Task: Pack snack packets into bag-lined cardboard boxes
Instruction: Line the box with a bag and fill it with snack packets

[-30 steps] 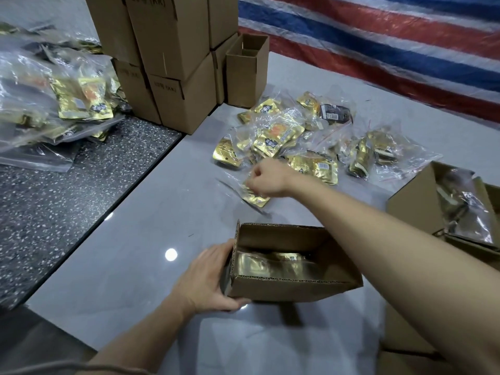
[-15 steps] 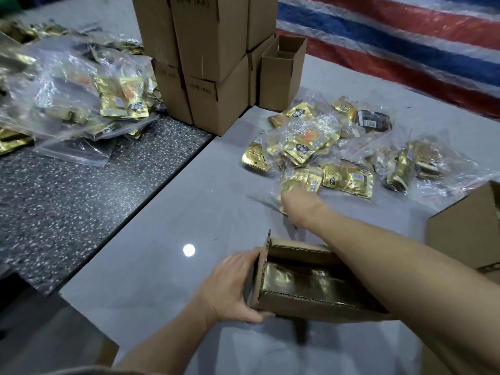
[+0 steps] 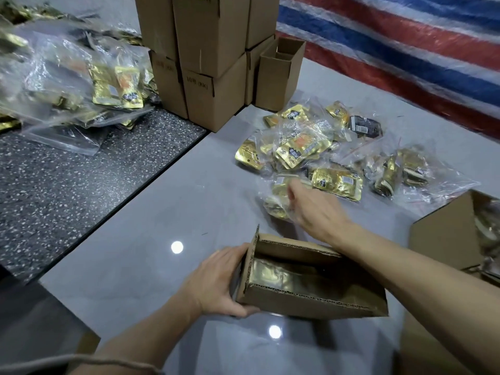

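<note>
Beyond box (image 3: 311, 304) in left hand (image 3: 216, 282), right hand (image 3: 319, 212) on packets (image 3: 276, 193) (grip blurred)

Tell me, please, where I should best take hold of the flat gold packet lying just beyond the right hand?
Pinch the gold packet by its near long edge, from above, on the side facing the open box. It lies flat, label up, so only an edge offers a grip; other bags crowd its far side, while its near side faces grey surface. The left hand holds that box.
</note>
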The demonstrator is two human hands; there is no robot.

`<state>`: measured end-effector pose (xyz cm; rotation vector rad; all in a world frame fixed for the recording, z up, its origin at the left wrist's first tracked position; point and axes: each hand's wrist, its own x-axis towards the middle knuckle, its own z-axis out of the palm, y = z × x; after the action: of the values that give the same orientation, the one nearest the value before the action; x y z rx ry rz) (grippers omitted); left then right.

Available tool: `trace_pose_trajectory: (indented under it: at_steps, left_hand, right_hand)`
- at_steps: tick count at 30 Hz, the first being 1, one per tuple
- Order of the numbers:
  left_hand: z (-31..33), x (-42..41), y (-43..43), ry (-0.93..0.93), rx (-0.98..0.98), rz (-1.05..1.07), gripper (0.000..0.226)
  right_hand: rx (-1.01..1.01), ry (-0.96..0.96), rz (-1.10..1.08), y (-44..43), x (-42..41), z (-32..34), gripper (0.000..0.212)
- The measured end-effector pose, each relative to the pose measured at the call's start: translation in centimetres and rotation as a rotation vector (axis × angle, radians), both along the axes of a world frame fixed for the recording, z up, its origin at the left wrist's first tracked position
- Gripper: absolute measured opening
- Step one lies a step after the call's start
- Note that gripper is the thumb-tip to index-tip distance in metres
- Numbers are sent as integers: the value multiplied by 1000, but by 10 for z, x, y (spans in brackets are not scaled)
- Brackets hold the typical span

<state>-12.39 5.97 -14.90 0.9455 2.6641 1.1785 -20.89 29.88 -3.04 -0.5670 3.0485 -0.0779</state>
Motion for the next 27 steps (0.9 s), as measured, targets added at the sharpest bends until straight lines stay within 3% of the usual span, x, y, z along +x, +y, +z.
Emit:
trace_pose_trajectory:
  at_steps: [4, 10, 15, 20, 27]
  left_hand:
    - [-1, 0, 1, 14, 14, 6, 84]
    - [-3, -1, 0, 8, -4, 16, 82]
    - [-6, -1, 1, 7, -8, 12, 82]
    - [-5, -2, 0, 12, -15, 14, 81]
    - [-6, -3, 1, 9, -6, -4, 78]
  right_hand:
    - [-49, -78, 91, 5, 3, 13, 20]
    - [-113, -160, -123, 11, 7, 11, 20]
    - [-75, -182, -135, 11, 8, 10, 58]
    - [18, -252, -144, 14, 3, 12, 36]
    - [-140, -279, -99, 27, 3, 52, 43]
